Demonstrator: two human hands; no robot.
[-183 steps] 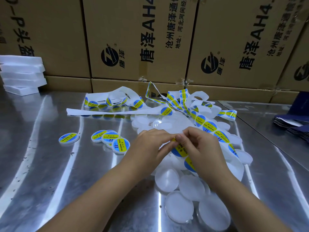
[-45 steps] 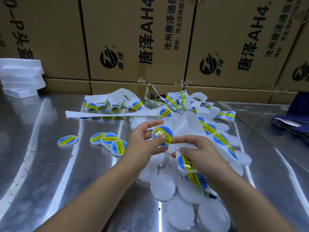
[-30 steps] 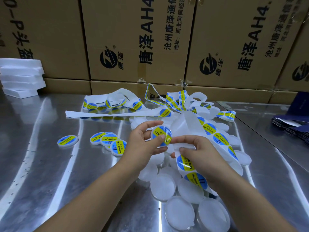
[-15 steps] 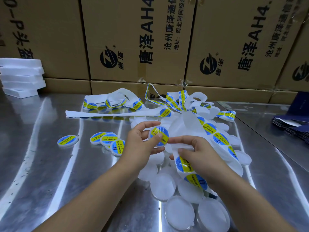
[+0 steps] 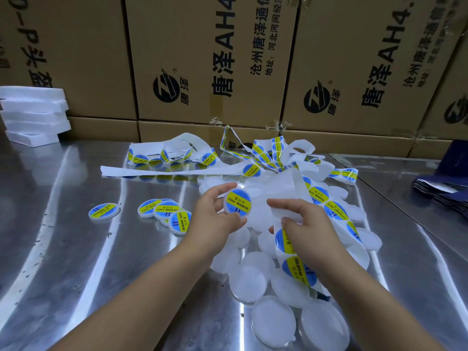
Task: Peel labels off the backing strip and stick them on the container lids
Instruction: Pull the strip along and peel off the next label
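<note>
our left hand (image 5: pixel 215 219) grips a labelled lid (image 5: pixel 236 202) above the pile of plain lids (image 5: pixel 249 282); just beside it, our right hand (image 5: pixel 307 228) pinches the backing strip (image 5: pixel 291 239) of labels.

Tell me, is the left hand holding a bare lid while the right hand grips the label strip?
Not bare: the head view shows the lid in the left hand already wears a blue and yellow label. The right hand does grip the label strip.
</note>
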